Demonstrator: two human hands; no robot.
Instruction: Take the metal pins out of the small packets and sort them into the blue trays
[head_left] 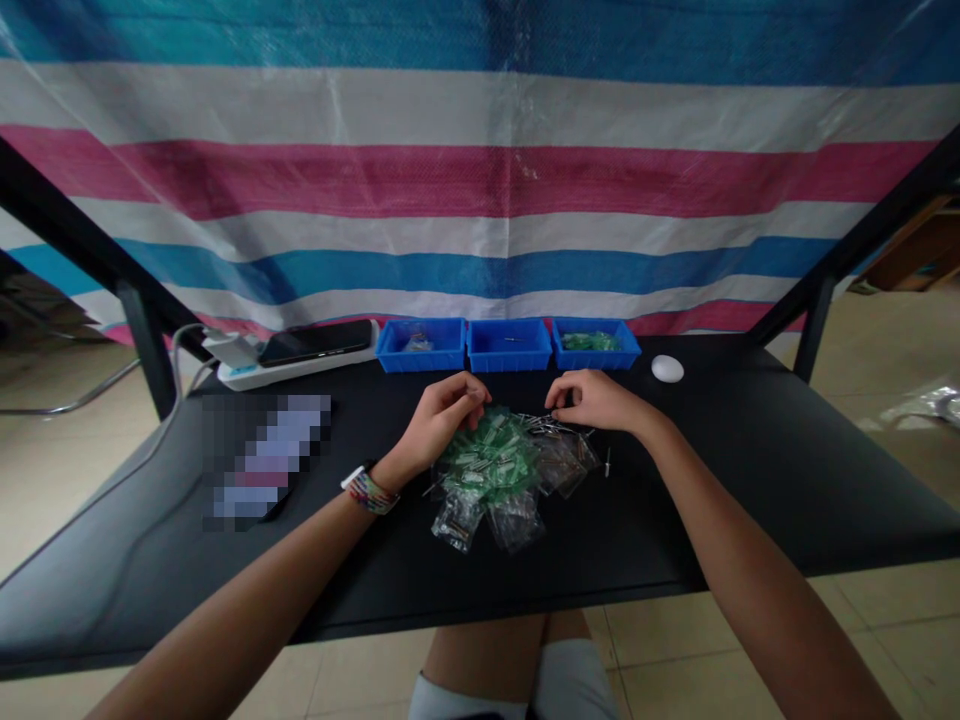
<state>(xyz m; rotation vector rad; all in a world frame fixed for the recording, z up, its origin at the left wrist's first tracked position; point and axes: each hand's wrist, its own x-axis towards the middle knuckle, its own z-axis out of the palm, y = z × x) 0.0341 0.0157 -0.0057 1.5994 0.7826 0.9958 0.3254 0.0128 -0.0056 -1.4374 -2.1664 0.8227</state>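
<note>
A heap of small green pieces (491, 455), some of them see-through, lies in the middle of the black table. My left hand (448, 412) is at the heap's upper left edge, its fingers closed together; what they hold, if anything, is too small to name. Beside the heap are thin silvery metal pins (551, 424) that look like rivets. Over them my right hand (592, 400) has its fingers curled in, and their tips hide any small thing between them. Small clear bags with brownish screws (566, 458) lie at the heap's right, more clear bags (457, 520) in front.
Three blue bins stand behind the heap: the left bin (420, 360) holds clear bags, the middle bin (508, 358) a pin, the right bin (596, 360) green pieces. A power strip (300, 372) bears a phone (319, 343). A white oval object (667, 368) sits right; a single pin (608, 463) lies apart.
</note>
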